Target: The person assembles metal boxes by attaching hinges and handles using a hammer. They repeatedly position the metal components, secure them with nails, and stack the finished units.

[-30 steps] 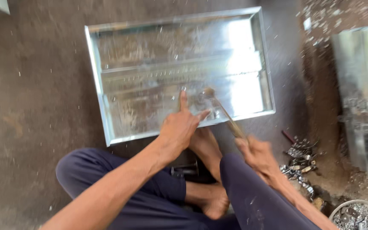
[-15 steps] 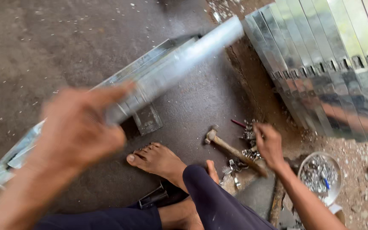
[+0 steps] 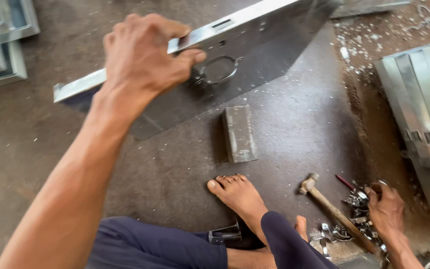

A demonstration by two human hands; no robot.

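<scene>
The left hand gripped the rim of the galvanised sheet-metal tray, tilted on edge off the floor. The right hand curled loosely among small metal fittings beside the set-down hammer; hammering seemed paused, fittings still unfixed.

Steel block lies flat on the dark floor. Hammer lower right of block, head toward it. Stacked metal trays far right of block; more trays far left. Grit, possibly metal shavings, upper right.
</scene>
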